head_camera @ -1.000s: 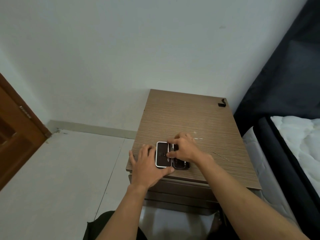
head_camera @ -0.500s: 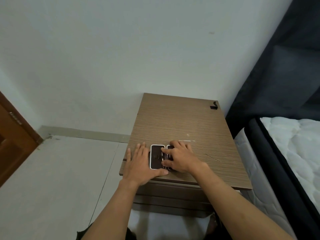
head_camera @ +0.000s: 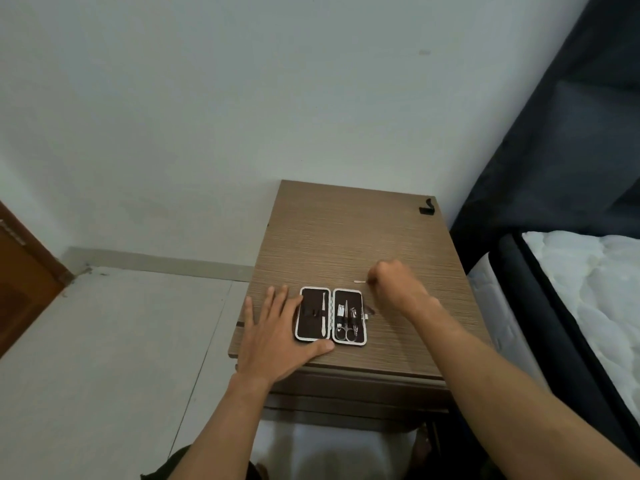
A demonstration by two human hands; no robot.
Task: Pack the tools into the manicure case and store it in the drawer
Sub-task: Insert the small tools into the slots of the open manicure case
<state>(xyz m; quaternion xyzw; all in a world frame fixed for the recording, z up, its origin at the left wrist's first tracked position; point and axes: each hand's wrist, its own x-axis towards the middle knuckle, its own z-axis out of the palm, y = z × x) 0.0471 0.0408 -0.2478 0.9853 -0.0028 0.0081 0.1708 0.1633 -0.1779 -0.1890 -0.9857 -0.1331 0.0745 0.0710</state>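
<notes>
- Two hands were over the wooden nightstand (head_camera: 346,233), which stood against the pale wall beside the bed (head_camera: 571,289).
- The manicure case (head_camera: 330,314) lay open and flat near the front edge of the top, both halves showing a dark lining with a white rim.
- Half a second earlier the right hand had covered the case's right half; by now it had lifted clear, so that half was fully in view.
- The left half of the case held one long slim metal tool (head_camera: 322,312) under a dark strap; the right half held small scissors (head_camera: 343,323) and other steel pieces too small to name.
- The left hand (head_camera: 277,336) rested flat as before, fingers spread and holding nothing, its thumb along the case's front edge and its forefinger touching the left rim.
- The right hand (head_camera: 394,284) had moved back and to the right of the case, fingers curled in at the end of a thin pale stick (head_camera: 360,281) lying on the wood.
- Whether the fingertips had truly pinched the stick I could not tell; they hid its near end.
- A small black object (head_camera: 426,207) sat at the far right corner of the top, well apart from the case.
</notes>
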